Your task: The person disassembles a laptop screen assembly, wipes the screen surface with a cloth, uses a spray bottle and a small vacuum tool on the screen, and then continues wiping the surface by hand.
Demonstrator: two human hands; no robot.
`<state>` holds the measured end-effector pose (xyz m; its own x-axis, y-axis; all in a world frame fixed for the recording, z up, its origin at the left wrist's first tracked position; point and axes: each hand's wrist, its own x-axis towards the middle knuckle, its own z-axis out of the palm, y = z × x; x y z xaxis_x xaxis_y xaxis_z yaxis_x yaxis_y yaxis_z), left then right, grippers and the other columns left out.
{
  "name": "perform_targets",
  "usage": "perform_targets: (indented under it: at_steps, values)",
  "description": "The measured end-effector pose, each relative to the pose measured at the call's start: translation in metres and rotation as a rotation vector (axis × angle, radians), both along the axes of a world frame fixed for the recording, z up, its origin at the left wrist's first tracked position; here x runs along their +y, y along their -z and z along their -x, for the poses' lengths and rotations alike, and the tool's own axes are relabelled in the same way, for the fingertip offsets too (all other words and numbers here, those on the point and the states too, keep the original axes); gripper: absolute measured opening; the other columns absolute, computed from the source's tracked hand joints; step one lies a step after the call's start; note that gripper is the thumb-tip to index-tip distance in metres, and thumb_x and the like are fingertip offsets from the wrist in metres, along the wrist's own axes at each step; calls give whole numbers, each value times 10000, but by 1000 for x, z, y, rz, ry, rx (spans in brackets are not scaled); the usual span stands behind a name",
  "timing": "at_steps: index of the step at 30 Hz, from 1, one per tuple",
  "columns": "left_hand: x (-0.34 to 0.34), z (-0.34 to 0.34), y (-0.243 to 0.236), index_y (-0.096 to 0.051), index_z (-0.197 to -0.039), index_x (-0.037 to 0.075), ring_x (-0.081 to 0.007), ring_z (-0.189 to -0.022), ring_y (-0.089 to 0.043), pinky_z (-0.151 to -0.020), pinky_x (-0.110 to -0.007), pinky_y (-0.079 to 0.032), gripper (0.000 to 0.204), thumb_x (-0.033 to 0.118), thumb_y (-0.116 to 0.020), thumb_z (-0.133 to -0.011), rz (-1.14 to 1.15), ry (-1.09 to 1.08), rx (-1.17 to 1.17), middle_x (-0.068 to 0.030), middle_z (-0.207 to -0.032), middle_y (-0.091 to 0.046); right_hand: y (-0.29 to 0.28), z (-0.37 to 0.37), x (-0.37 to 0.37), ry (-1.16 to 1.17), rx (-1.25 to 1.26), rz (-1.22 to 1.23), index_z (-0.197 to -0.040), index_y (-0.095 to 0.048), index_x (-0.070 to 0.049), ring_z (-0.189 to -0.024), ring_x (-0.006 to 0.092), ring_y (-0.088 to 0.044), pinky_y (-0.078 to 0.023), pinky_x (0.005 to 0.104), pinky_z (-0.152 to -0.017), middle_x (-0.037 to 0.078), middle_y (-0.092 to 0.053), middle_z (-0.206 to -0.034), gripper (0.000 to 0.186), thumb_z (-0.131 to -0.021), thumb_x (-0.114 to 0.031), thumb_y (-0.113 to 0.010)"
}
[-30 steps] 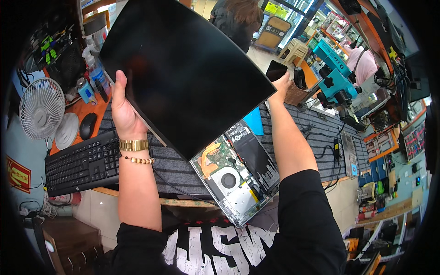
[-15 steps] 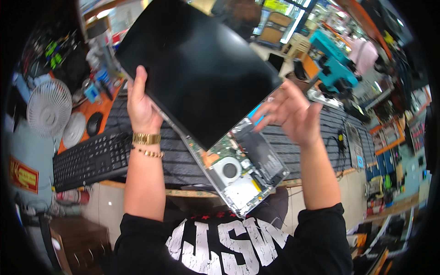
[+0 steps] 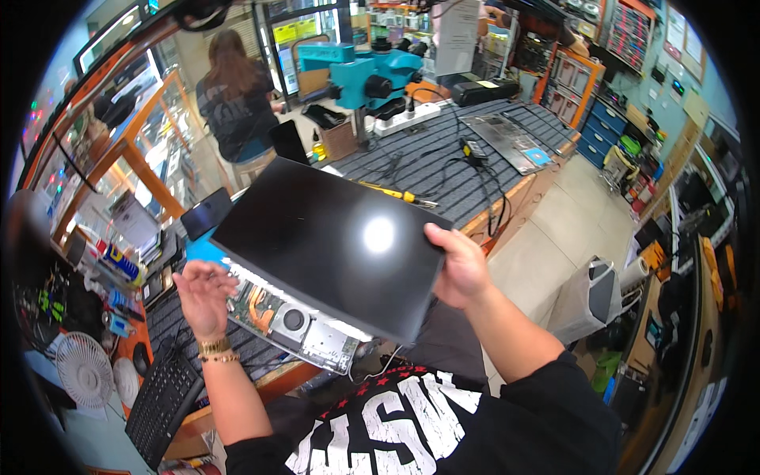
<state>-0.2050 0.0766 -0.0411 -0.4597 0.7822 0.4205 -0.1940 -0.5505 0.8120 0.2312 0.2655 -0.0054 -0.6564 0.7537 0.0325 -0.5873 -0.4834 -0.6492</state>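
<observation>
My right hand (image 3: 455, 261) grips the right edge of a large black screen panel (image 3: 317, 245), which is tilted and glossy with a bright reflection. My left hand (image 3: 204, 293) is off the panel, fingers apart and slightly curled, beside the left end of an opened laptop base (image 3: 324, 336). The base's circuit board, copper heat pipe and round fan (image 3: 293, 319) show below the panel, whose body hides the rest. A blue mat (image 3: 199, 252) lies just beyond my left hand.
The striped bench mat (image 3: 451, 182) holds a teal microscope (image 3: 364, 79), power strip (image 3: 408, 117), cables, yellow-handled tool (image 3: 400, 194) and metal laptop part (image 3: 507, 138). A keyboard (image 3: 158, 404) and white fan (image 3: 83, 368) are lower left. Another person (image 3: 233, 103) stands beyond the bench, back turned.
My view has swung toward the right side of the bench. My left hand has let go of the panel, and my right hand, open half a second ago, now grips it.
</observation>
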Motion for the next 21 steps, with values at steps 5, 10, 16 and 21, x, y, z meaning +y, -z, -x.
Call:
perform_targets:
  at_steps: [5,10,16,21]
  values:
    - [-46,-9,-4,-595,-1076,77,-208,-764,-758,-601,-312,-607,386,408,-497,-1249,92,-397,12,-87,-969,-712,29,-111,51,230,8,62,-1429,-689,36,-1179,337,-802,-650,488,-1060,197,-798,-1337,499,-1205,-362,-487]
    - [-96,-16,-10,-612,-1076,53,-181,-765,-761,-608,-290,-606,331,329,-527,-1238,284,-420,243,-84,-941,-730,64,-205,141,626,-11,-92,-1430,-678,-19,-1228,302,-772,-607,474,-1110,141,-788,-1367,440,-1221,-361,-496]
    - [-133,-49,-54,-714,-1075,-14,-109,-798,-728,-674,-271,-571,168,145,-708,-1129,633,-382,624,-67,-939,-785,96,-284,276,903,-102,24,-1479,-637,10,-1285,325,-725,-564,509,-1172,170,-736,-1465,513,-1260,-388,-399]
    - [-156,-40,-69,-764,-1008,-32,-120,-752,-708,-715,-291,-559,201,161,-794,-1056,856,-562,850,-77,-859,-778,114,-322,400,927,-269,57,-1476,-665,-26,-1264,333,-742,-600,524,-1134,148,-769,-1398,528,-1257,-427,-402]
